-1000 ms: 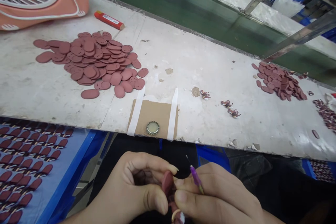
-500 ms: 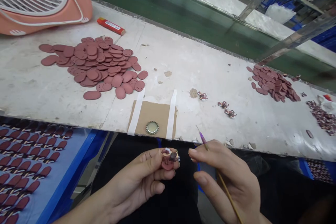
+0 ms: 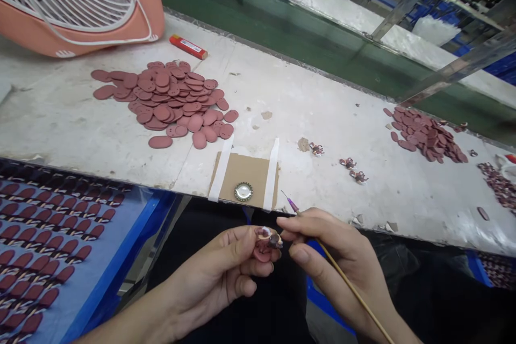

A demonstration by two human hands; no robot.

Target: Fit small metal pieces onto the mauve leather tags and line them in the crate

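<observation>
My left hand (image 3: 226,266) is closed on a small painted figurine (image 3: 269,240) whose reddish-brown oval base faces down and toward me. Close by on the right, my right hand (image 3: 334,263) holds a thin paintbrush (image 3: 342,275) with a purple ferrule, its tip pointing up and left over the table edge. The right fingertips are very near the figurine; whether they touch it I cannot tell. Above the hands, a bottle cap (image 3: 243,191) lies on a cardboard piece (image 3: 258,169) held down by white tape strips.
A heap of reddish-brown oval discs (image 3: 177,99) lies left of the cardboard, a second heap (image 3: 427,134) at right. Several loose figurines (image 3: 352,164) lie between. An orange fan (image 3: 92,37) and a red box (image 3: 188,47) stand behind. A blue tray (image 3: 133,226) of painted pieces is lower left.
The right hand has moved left, closer to the figurine, and its fingers have drawn nearer together. The camera view has shifted, so the table's things appear further right.
</observation>
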